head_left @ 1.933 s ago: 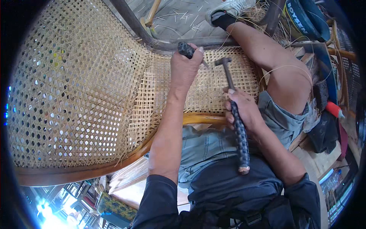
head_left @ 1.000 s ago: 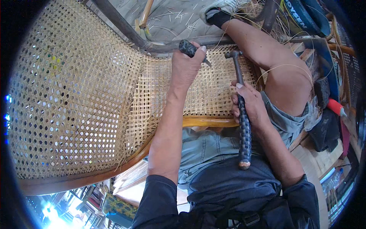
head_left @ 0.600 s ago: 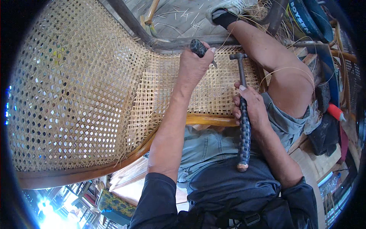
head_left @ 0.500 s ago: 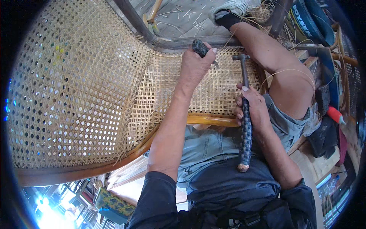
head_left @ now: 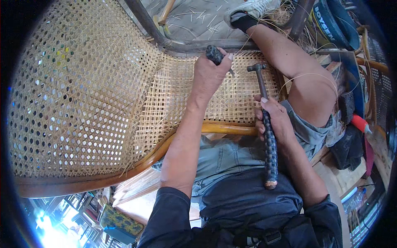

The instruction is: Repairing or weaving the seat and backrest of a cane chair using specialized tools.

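Observation:
A woven cane chair (head_left: 74, 124) with a wooden frame lies across my lap, its large panel at the left and a narrower one in the middle. My left hand (head_left: 209, 74) is closed round the dark handle of a pointed hand tool (head_left: 214, 55), perhaps an awl. Its thin metal tip reaches down to the cane near the frame's far rail; whether it pierces the weave I cannot tell. In my right hand (head_left: 277, 120) is a hammer (head_left: 269, 149) with a wrapped, checkered grip. The hammer's small metal head is held over the right part of the cane.
Cane scraps (head_left: 206, 20) litter the floor beyond the chair. Loose strands hang around my bent leg (head_left: 310, 95). A dark bucket (head_left: 335, 25) stands at the far right. Something with a red body (head_left: 359, 122) lies right of my leg. A patterned cushion (head_left: 122, 221) is at lower left.
The hammer's head has swung slightly left and down, its handle end shifting right. My left hand with the pointed tool has moved slightly left in the picture.

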Demonstrator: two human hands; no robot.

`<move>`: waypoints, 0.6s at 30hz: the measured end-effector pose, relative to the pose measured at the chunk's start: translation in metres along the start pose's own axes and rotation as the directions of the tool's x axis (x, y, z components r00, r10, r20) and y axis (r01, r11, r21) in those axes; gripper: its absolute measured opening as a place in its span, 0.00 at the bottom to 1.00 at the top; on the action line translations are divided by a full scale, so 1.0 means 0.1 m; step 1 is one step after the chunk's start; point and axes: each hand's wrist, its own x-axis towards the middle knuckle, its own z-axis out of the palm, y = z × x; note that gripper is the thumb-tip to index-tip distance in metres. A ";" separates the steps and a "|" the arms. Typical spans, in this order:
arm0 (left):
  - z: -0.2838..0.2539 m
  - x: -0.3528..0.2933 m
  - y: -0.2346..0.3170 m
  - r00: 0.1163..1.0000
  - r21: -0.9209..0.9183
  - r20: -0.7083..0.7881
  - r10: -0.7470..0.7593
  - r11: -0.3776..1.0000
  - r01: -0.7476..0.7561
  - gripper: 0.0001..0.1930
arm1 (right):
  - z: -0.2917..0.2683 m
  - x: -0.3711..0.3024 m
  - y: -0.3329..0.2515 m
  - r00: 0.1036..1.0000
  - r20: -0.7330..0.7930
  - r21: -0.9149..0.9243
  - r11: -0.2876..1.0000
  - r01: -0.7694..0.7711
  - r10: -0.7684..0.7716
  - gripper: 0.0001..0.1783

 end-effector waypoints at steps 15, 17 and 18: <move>-0.04 -0.15 0.00 0.998 -0.090 0.025 0.049 0.995 -0.047 0.08 | 0.00 -0.14 0.00 0.998 0.047 -0.037 0.999 -0.039 0.041 0.19; -0.02 -0.18 -0.02 0.999 -0.064 0.028 0.020 0.998 -0.018 0.07 | -0.03 -0.16 0.01 0.999 0.029 -0.036 0.999 -0.036 0.037 0.19; -0.01 -0.19 -0.02 1.000 -0.035 0.029 -0.011 0.999 0.012 0.07 | -0.04 -0.16 0.01 0.999 0.012 -0.034 0.999 -0.036 0.036 0.19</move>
